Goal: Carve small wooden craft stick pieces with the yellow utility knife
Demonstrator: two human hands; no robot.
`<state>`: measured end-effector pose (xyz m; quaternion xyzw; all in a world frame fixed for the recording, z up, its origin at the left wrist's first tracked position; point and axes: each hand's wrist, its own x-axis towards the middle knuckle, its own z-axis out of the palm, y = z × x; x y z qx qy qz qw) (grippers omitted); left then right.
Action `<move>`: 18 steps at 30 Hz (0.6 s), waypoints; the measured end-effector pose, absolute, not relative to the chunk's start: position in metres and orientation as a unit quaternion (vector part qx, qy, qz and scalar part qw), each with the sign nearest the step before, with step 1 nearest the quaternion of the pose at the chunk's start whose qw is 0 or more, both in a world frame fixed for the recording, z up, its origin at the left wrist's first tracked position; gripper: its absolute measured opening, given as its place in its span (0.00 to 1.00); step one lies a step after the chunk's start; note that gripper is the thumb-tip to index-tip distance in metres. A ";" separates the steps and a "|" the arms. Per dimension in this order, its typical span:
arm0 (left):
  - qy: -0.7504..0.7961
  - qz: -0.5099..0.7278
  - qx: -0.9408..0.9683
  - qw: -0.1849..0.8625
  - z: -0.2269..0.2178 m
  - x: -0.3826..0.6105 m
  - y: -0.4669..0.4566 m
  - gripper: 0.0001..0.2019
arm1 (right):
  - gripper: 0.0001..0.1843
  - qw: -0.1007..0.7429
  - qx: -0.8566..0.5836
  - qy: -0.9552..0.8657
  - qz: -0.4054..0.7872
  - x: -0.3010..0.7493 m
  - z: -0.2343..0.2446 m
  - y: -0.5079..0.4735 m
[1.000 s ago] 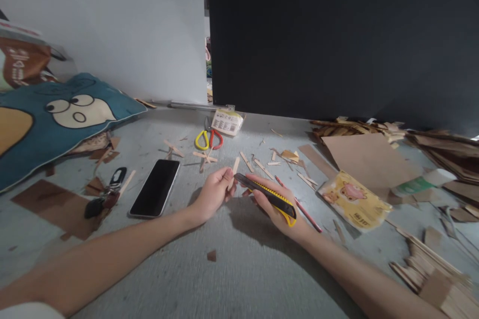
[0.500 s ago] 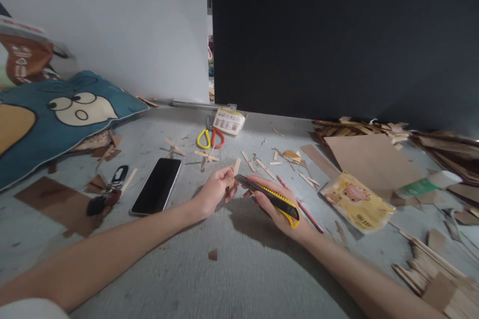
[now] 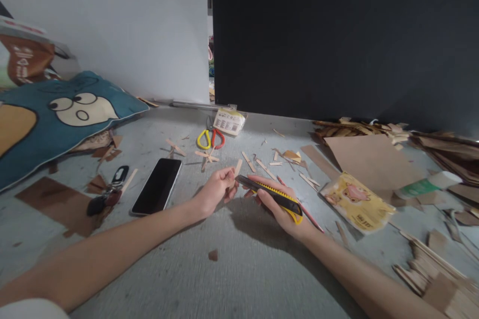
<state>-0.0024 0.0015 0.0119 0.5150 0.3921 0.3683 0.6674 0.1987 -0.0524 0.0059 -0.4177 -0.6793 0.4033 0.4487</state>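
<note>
My left hand (image 3: 215,190) pinches a short wooden stick (image 3: 236,169) just above the grey surface, at centre. My right hand (image 3: 279,207) grips a yellow and black utility knife (image 3: 275,195), its tip pointing at the stick and nearly touching it. A red pencil (image 3: 307,211) lies under and behind my right hand. More loose wooden sticks (image 3: 258,163) are scattered just beyond both hands.
A black phone (image 3: 157,185) and keys (image 3: 107,196) lie left of my left arm. Scissors (image 3: 210,138) with yellow and red handles lie further back. A yellow packet (image 3: 354,200), cardboard sheets (image 3: 368,159) and stick piles (image 3: 434,269) fill the right. A blue cushion (image 3: 56,114) rests at left.
Both hands stay almost where they were. The knife has tipped slightly flatter and shifted a little right; the view has shifted slightly.
</note>
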 end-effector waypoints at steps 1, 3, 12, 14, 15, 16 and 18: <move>0.392 0.369 0.515 0.668 0.012 -0.002 0.002 0.22 | 0.26 0.449 -0.421 -0.677 0.405 0.199 0.006 -0.052; 0.389 0.367 0.518 0.667 0.012 -0.002 0.002 0.22 | 0.26 0.452 -0.427 -0.671 0.404 0.199 0.005 -0.052; 0.395 0.362 0.512 0.672 0.007 -0.001 0.001 0.22 | 0.24 0.450 -0.439 -0.666 0.402 0.202 -0.001 -0.049; 0.393 0.362 0.508 0.676 0.006 -0.001 0.000 0.22 | 0.25 0.463 -0.434 -0.656 0.408 0.204 -0.005 -0.048; 0.392 0.364 0.506 0.677 0.005 -0.001 0.000 0.22 | 0.24 0.471 -0.431 -0.649 0.414 0.204 -0.008 -0.048; 0.390 0.370 0.504 0.676 0.004 -0.001 0.000 0.22 | 0.24 0.480 -0.426 -0.640 0.422 0.205 -0.011 -0.048; 0.383 0.391 0.502 0.669 0.002 0.000 0.001 0.24 | 0.23 0.500 -0.423 -0.623 0.427 0.206 -0.016 -0.048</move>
